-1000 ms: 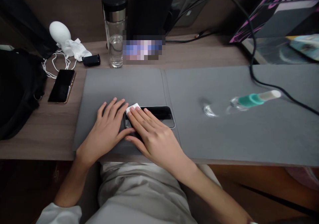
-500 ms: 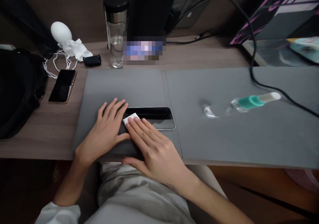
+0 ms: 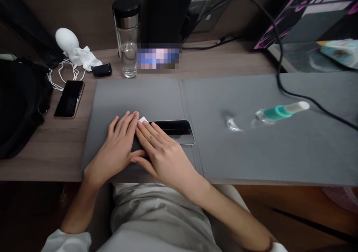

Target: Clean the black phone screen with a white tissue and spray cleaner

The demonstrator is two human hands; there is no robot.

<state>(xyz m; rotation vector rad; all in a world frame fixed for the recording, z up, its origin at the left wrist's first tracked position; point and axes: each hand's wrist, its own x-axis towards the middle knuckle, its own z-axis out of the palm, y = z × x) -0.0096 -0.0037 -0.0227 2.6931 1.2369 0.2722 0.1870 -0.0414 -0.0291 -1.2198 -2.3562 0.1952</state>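
Gray desk mat (image 3: 140, 95); black smartphone (image 3: 175, 129) under open right hand (image 3: 163, 156); white wipe (image 3: 143, 120) at fingertips (image 3: 139, 124)

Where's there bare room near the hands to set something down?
Bare grey desk mat lies behind the hands, below the glass water bottle, and rightward between the black phone and the teal-collared spray bottle. It is crowded where the left hand and right hand meet on the phone, and back left around the white cable.

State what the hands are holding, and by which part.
The right hand pins a small white wipe under its fingertips, flat against the left end of a black smartphone. The left hand lies flat beside it; no grip shows.
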